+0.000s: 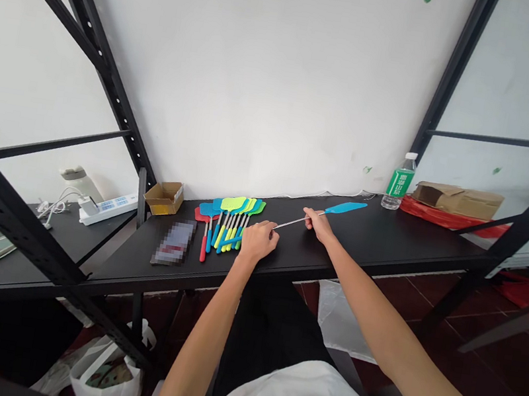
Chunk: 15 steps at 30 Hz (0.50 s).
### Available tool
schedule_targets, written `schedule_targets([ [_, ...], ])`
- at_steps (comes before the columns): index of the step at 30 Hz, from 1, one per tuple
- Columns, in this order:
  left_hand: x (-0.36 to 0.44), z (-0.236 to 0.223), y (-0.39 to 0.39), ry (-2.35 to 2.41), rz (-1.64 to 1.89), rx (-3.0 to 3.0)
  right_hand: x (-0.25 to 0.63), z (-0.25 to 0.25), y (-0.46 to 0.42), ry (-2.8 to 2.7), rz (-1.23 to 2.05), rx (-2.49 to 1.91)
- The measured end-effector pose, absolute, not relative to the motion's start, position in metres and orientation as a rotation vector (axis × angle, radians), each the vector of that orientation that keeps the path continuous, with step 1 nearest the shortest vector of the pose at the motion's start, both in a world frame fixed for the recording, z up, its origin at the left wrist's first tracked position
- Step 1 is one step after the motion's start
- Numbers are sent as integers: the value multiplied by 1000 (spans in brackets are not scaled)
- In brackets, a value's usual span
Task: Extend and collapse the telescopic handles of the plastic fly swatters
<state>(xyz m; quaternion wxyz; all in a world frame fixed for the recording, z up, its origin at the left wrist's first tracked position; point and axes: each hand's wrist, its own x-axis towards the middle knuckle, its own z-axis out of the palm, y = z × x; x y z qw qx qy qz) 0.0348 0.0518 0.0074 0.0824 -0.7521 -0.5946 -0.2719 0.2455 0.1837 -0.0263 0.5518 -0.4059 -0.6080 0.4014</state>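
Observation:
A blue fly swatter (pixel 344 207) with a thin, extended metal rod lies stretched across the black table (pixel 388 241). My left hand (pixel 258 238) is closed around its blue handle end near the pile. My right hand (pixel 318 222) pinches the rod further along, close to the swatter head. To the left of my left hand lies a fanned pile of several swatters (pixel 229 216) in blue, green, yellow and red, heads toward the wall.
A small open cardboard box (pixel 165 197) and a blurred flat item (pixel 174 244) sit left of the pile. A water bottle (pixel 400 181), a cardboard box (pixel 458 199) on red plastic stand at the right. Black rack struts frame both sides; a power strip (pixel 110 206) lies far left.

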Motion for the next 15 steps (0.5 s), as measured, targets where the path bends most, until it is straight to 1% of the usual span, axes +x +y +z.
schedule_targets([
  [8, 35, 6, 53, -1744, -822, -2234, 246, -26, 184, -1443, 946, -957],
  [15, 36, 9, 51, -1815, -776, -2236, 245, -26, 184, -1436, 941, -967],
])
